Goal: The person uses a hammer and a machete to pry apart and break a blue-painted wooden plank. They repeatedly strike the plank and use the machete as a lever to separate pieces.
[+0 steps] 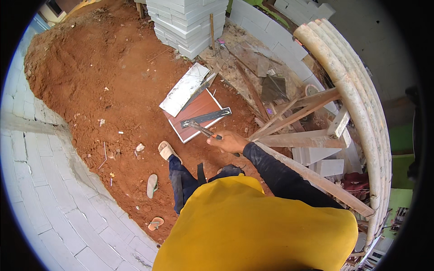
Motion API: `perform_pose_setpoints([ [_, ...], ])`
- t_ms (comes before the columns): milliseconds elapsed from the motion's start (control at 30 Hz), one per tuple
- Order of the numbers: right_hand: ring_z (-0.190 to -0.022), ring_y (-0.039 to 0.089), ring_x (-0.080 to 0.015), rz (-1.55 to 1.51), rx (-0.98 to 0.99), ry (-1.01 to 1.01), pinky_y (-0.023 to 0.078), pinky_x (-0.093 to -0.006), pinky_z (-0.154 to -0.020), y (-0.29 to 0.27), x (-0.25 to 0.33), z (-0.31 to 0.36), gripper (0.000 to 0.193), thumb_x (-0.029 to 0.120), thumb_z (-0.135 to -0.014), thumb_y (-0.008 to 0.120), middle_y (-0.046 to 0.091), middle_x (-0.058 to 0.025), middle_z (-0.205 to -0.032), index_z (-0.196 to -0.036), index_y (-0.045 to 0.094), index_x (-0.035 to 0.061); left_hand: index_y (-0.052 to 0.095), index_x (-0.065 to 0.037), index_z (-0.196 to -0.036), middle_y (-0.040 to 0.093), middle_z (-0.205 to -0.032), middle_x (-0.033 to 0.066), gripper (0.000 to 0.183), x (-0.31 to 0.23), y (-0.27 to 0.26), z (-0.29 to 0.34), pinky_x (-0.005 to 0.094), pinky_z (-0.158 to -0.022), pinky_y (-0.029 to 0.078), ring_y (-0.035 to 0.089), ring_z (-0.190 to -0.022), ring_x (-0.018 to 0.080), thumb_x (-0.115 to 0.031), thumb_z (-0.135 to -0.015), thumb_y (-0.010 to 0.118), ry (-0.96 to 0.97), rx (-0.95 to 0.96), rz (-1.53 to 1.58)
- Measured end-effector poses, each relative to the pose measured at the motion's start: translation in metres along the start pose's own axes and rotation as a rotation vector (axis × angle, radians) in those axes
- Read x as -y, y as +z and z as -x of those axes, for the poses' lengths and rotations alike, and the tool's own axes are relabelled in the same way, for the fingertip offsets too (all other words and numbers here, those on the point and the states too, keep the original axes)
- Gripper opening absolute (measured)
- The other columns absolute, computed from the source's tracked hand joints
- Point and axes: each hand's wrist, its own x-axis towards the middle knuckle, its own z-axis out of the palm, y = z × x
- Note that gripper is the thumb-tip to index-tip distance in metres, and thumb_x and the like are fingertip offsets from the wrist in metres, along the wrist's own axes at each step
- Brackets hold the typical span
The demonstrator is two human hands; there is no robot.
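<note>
My right hand, in a dark sleeve, is closed round what looks like a hammer with a metal shaft and a black and orange grip. The tool's metal head lies over one end of a flat black strip. Beneath the strip, a reddish-brown panel with white edges rests on the soil. A white board covers part of the panel's far side. My left hand is not in view.
Reddish soil slopes on the left beside a pale block wall. Loose sandals lie near my feet. White blocks are stacked ahead. To the right stand a wooden frame and long, thick poles.
</note>
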Motion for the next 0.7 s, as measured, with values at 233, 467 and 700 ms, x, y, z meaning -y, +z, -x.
perform_pose_setpoints([
  [233,-0.058,0.067,-0.0283,0.061,-0.207,0.695,0.053,-0.0444,-0.052,0.075,-0.153,-0.159,0.034,0.038,-0.102,0.058,0.068,-0.0158,-0.073,-0.098,0.071,0.0066,0.065,-0.012,-0.128,0.075,-0.109,0.0068,0.041,-0.433,-0.127,-0.119,0.0396,-0.077,0.053,0.071,-0.096,0.0235,-0.038,-0.098,0.072,0.365,-0.054,-0.058],
  [467,-0.046,0.053,-0.0259,-1.141,-0.745,1.036,0.046,-0.0454,-0.042,0.119,-0.092,-0.130,0.024,0.035,-0.101,0.062,0.055,-0.0095,-0.061,-0.096,0.055,0.0118,0.061,-0.011,-0.130,0.072,-0.127,0.0099,0.043,-0.890,-0.248,-0.030,0.0410,-0.095,0.049,0.065,-0.119,0.0220,-0.046,-0.106,0.059,1.102,-0.206,-0.068],
  [700,-0.045,0.048,-0.0229,-1.223,-0.873,1.120,0.041,-0.0432,-0.042,0.091,-0.075,-0.173,0.045,0.056,-0.097,0.064,0.051,-0.0059,-0.059,-0.094,0.055,0.0122,0.066,-0.014,-0.120,0.074,-0.111,0.0048,0.028,-0.981,-0.062,-0.046,0.0283,-0.078,0.051,0.070,-0.099,0.0139,-0.037,-0.105,0.065,1.101,-0.032,-0.092],
])
